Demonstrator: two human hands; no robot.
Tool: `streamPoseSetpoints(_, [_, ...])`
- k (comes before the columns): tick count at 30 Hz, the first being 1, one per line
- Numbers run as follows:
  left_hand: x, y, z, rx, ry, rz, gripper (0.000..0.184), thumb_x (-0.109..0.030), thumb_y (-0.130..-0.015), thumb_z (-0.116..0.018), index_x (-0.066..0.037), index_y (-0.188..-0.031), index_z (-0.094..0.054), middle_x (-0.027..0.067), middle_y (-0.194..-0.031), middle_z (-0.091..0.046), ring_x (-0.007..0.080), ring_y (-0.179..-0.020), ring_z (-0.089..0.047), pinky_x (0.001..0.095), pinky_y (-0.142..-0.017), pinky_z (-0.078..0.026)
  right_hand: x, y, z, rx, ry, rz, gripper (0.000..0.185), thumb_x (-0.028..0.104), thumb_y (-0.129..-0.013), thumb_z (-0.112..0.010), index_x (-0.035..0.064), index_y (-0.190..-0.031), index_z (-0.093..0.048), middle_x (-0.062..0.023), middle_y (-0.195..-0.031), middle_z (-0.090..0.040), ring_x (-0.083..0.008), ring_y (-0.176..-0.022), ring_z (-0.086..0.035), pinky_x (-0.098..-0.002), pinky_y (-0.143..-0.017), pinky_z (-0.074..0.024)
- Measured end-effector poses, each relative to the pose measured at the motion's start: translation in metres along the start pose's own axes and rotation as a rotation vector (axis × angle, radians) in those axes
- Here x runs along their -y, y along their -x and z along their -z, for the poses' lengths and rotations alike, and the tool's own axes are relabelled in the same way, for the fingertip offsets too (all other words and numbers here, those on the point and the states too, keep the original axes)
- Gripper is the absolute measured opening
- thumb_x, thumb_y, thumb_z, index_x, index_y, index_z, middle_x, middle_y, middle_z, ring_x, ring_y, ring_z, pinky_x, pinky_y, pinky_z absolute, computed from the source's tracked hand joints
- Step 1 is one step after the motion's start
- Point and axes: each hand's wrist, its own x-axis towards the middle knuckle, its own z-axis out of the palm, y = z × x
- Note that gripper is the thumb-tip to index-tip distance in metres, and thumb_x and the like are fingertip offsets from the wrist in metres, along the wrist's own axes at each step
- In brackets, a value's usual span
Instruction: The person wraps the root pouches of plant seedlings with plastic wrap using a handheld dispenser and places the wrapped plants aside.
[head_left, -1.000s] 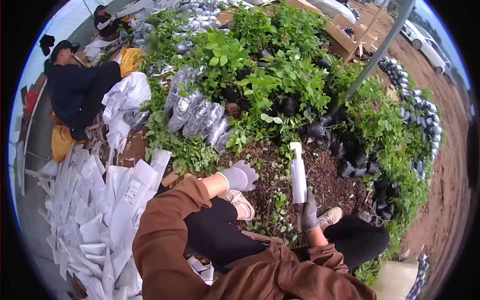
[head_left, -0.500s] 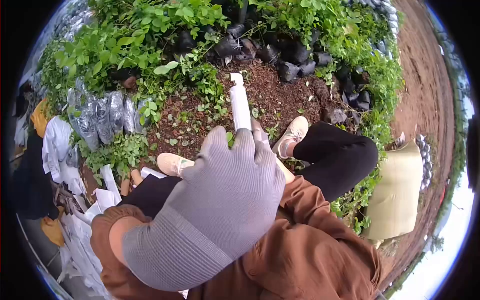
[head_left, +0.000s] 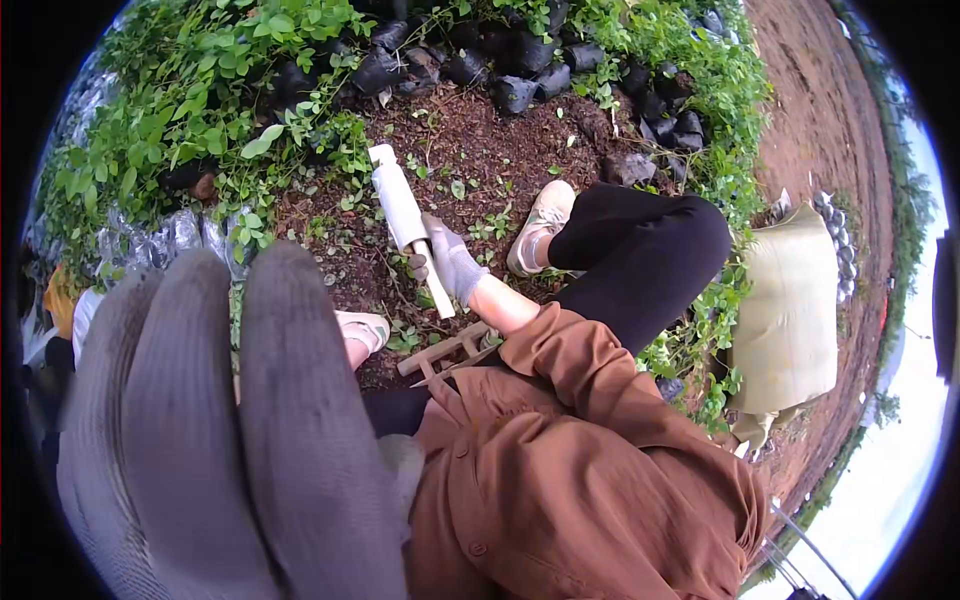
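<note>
My right hand (head_left: 447, 258), in a grey glove, is closed around the lower part of a pale rod with a white wrapping (head_left: 400, 205). The rod tilts up to the left, and its bare ends stick out of the wrapping at top and bottom. Close to the camera on the left, my left hand (head_left: 215, 420), in a darker-looking grey glove, is raised with its fingers stretched out. Nothing shows in it, and it stands apart from the rod. Its palm and wrist are mostly out of sight.
Dark loose soil (head_left: 480, 150) lies between my light shoes. Black potting bags (head_left: 515, 93) and leafy seedlings (head_left: 230, 70) surround it. Silvery plastic-wrapped bundles (head_left: 165, 245) stand at left. A wooden frame (head_left: 445, 352) is below my right hand, and a yellowish sack (head_left: 785, 310) at right.
My left hand has come away from the white-wrapped rod and moved left, up toward the camera. My right hand, hidden before, now shows holding the rod. The view has shifted.
</note>
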Motion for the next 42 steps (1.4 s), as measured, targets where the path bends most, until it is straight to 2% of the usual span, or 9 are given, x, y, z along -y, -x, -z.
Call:
streamPoseSetpoints(6, [-0.003,0.027,-0.013,-0.217,0.241,0.258,0.018,-0.006,-0.071,-0.059,0.006,-0.085,-0.061,0.015,-0.085,-0.06,0.0297,-0.077,-0.06,0.0391,-0.072,-0.049,-0.001,0.019,-0.012,-0.048,-0.005,0.1,0.041,0.049,-0.091,-0.04,0.0096,-0.098,-0.047,-0.0017,-0.068,-0.047,-0.0087,-0.043,-0.038,-0.0222,-0.036,-0.0324])
streamPoseSetpoints(12, [0.014,0.005,-0.282,-0.767,1.562,1.1,0.009,-0.005,-0.089,-0.055,0.002,-0.092,-0.059,0.0039,-0.08,-0.061,0.0067,-0.071,-0.056,0.0171,-0.062,-0.043,0.001,0.064,-0.028,0.066,0.247,0.251,0.044,0.052,-0.091,-0.038,0.0095,-0.096,-0.046,-0.0009,-0.066,-0.044,-0.0085,-0.044,-0.037,-0.0226,-0.038,-0.0332])
streamPoseSetpoints(20, [0.014,-0.029,-0.369,-1.215,1.901,1.121,0.021,-0.01,-0.083,-0.066,0.002,-0.098,-0.056,0.0038,-0.084,-0.06,0.0085,-0.077,-0.057,0.0181,-0.068,-0.046,-0.023,0.069,-0.024,-0.026,0.528,0.452,0.041,0.048,-0.093,-0.037,0.0082,-0.095,-0.045,-0.0001,-0.058,-0.041,-0.008,-0.041,-0.037,-0.0214,-0.037,-0.0317])
streamPoseSetpoints(24, [0.027,-0.028,-0.359,-1.039,1.741,1.127,0.023,-0.011,-0.081,-0.068,0.003,-0.095,-0.057,0.0049,-0.086,-0.062,0.0092,-0.076,-0.057,0.0214,-0.07,-0.047,-0.036,0.044,-0.005,-0.085,0.878,0.806,0.037,0.038,-0.094,-0.038,0.0034,-0.103,-0.049,-0.0017,-0.063,-0.046,-0.0088,-0.045,-0.041,-0.0223,-0.04,-0.033])
streamPoseSetpoints(30, [0.04,-0.017,-0.37,-1.029,2.02,1.235,0.016,-0.011,-0.082,-0.067,0.0,-0.09,-0.059,0.0039,-0.081,-0.062,0.0095,-0.07,-0.057,0.0216,-0.064,-0.047,-0.021,0.077,-0.036,-0.093,1.019,0.754,0.042,0.024,-0.092,-0.04,-0.0061,-0.121,-0.047,-0.0141,-0.108,-0.057,-0.0206,-0.104,-0.051,-0.028,-0.093,-0.0363])
streamPoseSetpoints(31, [0.043,-0.014,-0.375,-1.008,2.034,1.247,0.013,-0.013,-0.085,-0.064,-0.002,-0.088,-0.059,0.0041,-0.082,-0.061,0.0128,-0.073,-0.058,0.0259,-0.066,-0.048,-0.02,0.073,-0.031,-0.083,1.104,0.882,0.046,0.034,-0.094,-0.038,-0.0035,-0.118,-0.049,-0.0126,-0.102,-0.058,-0.0161,-0.083,-0.055,-0.0256,-0.074,-0.0441])
streamPoseSetpoints(36, [0.053,0.012,-0.387,-1.468,3.113,0.398,0.013,-0.012,-0.083,-0.06,0.0,-0.089,-0.058,0.0094,-0.091,-0.062,0.0244,-0.088,-0.06,0.0405,-0.084,-0.051,-0.008,0.093,-0.048,0.177,0.079,0.164,0.054,0.054,-0.091,-0.034,0.0063,-0.112,-0.05,-0.0032,-0.069,-0.05,-0.009,-0.047,-0.038,-0.0206,-0.042,-0.0312])
streamPoseSetpoints(39, [0.054,0.022,-0.387,-1.511,2.908,0.721,0.012,-0.011,-0.083,-0.06,-0.001,-0.089,-0.058,0.0086,-0.089,-0.063,0.0223,-0.087,-0.061,0.0378,-0.081,-0.052,-0.008,0.081,-0.03,0.12,0.089,0.217,0.054,0.056,-0.091,-0.036,0.007,-0.109,-0.049,-0.0006,-0.064,-0.048,-0.0063,-0.042,-0.035,-0.0188,-0.037,-0.0279])
streamPoseSetpoints(42, [0.041,0.006,-0.381,-1.088,2.291,1.121,0.013,-0.01,-0.085,-0.059,0.0,-0.093,-0.057,0.0098,-0.088,-0.062,0.0203,-0.079,-0.062,0.0329,-0.077,-0.053,-0.008,0.077,-0.013,0.012,0.471,0.433,0.048,0.049,-0.092,-0.039,0.0056,-0.109,-0.05,-0.0019,-0.071,-0.052,-0.0048,-0.046,-0.039,-0.0192,-0.038,-0.0294])
